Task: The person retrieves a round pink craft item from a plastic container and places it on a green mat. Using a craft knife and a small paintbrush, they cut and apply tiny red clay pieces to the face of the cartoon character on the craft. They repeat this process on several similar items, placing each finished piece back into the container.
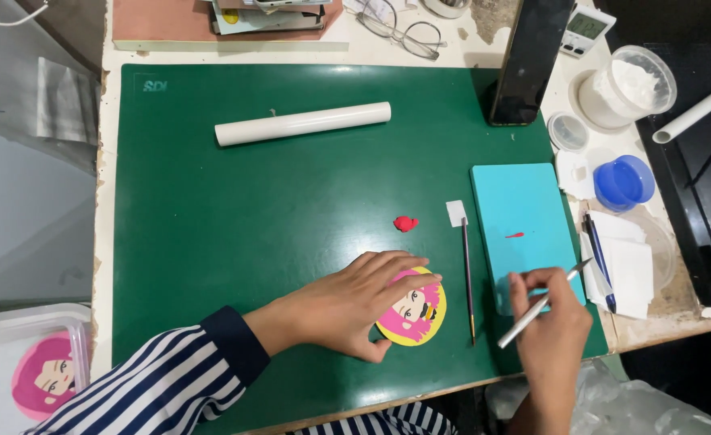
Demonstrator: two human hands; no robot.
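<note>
My left hand (347, 306) rests on the green cutting mat (234, 209), fingers curled around a round yellow disc with a pink-haired face (416, 312). My right hand (550, 322) grips a thin metal tool (542, 302), its tip pointing up-right over the turquoise block (523, 217). A small red smear (514, 235) lies on that block. A red lump of clay (405, 224) sits on the mat above the disc. A thin brush (467, 278) lies between disc and block.
A white rolling tube (303, 123) lies across the mat's top. A black phone (528, 60), glasses (404, 32), timer (585, 28), white powder tub (629, 84), blue cup (623, 182) and paper towels (625, 262) stand right. A plastic box with another face disc (45, 374) sits bottom left.
</note>
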